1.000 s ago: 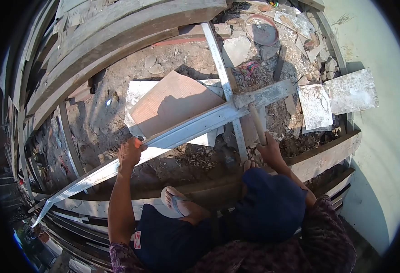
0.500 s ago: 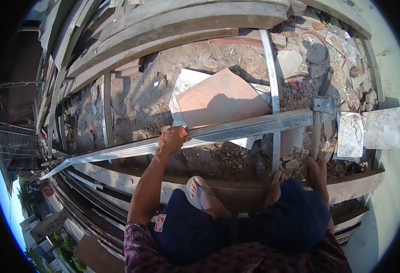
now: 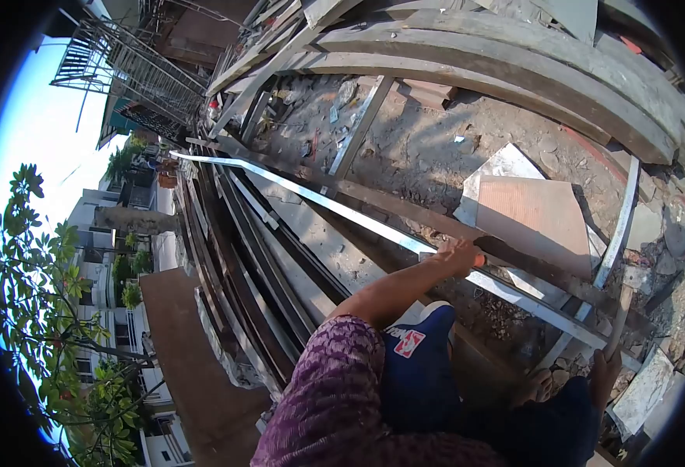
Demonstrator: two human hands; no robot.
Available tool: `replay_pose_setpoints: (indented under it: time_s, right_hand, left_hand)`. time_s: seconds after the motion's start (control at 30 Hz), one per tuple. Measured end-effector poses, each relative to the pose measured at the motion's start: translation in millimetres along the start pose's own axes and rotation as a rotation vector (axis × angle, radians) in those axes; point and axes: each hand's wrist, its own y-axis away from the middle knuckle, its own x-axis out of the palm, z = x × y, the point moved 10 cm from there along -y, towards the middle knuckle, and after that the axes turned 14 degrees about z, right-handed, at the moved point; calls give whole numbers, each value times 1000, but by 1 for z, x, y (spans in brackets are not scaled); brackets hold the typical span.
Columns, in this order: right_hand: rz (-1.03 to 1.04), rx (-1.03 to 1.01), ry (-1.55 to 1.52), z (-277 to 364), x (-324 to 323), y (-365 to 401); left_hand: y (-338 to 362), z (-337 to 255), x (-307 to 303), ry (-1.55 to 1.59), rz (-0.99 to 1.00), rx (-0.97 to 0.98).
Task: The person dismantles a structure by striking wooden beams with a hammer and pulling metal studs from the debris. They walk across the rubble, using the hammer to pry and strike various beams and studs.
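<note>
My left hand [image 3: 456, 255] is closed around a small orange-ended object [image 3: 479, 260], whose kind I cannot make out, and rests over a long, shiny metal channel [image 3: 334, 207]. This channel runs diagonally across the view and is bent near its far end. A dark wooden beam [image 3: 529, 261] lies alongside it on the far side. At the lower right my right hand [image 3: 605, 370], in shadow, grips the wooden handle of a hammer [image 3: 621, 313]. The hammer's head points away from me, close to the near end of the channel.
Long timbers [image 3: 498, 58] lie at the back, and more beams and metal lengths [image 3: 241, 265] are stacked at left. A brown board [image 3: 529, 214] lies on rubble ground. Broken slabs [image 3: 644, 393] are at lower right. Trees [image 3: 38, 288] and houses are beyond.
The view has swung to the left, bringing trees and buildings into sight. The channel now shows apart from the wooden beam along much of its length. Both hands keep their holds.
</note>
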Motion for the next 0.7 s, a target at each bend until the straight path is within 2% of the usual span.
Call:
replay_pose_setpoints:
  time_s: [0.03,0.1,0.17,0.2,0.23,0.27,0.3,0.33,0.37,0.4,0.47,0.5,0.57,0.7]
  right_hand:
    - [27,88,-17,1,2,-1]
    - [48,15,24,-11,3,-20]
    - [-24,-191,231,-43,0,-45]
    - [-17,-206,232,-71,-3,-56]
    - [0,-174,380,-103,-2,-68]
    - [13,-140,528,-116,2,-78]
    - [18,-146,529,-115,6,-80]
    - [-32,-269,640,-91,10,-65]
    - [-84,-394,745,-67,17,-48]
    - [-82,-394,741,-45,23,-41]
    - [206,-86,469,-43,38,-43]
    - [208,-87,469,-46,40,-47]
    - [389,-241,509,-43,62,-54]
    - [442,-282,615,-9,73,-60]
  left_hand:
    - [-2,-1,18,-17,88,-29]
    - [-4,3,32,31,130,-26]
    - [-10,9,41,-46,68,-24]
    - [-12,13,51,17,46,2]
    - [-11,14,60,78,26,30]
    - [7,10,61,120,-79,28]
    - [35,4,54,165,-181,30]
    - [57,-4,50,186,-29,-11]
    - [51,7,79,278,-46,-33]
    - [80,-11,72,97,-66,51]
    - [101,-14,84,112,-111,49]
    - [107,-14,80,121,-166,48]
    - [115,-15,78,121,-184,49]
    - [121,-17,69,191,-194,44]
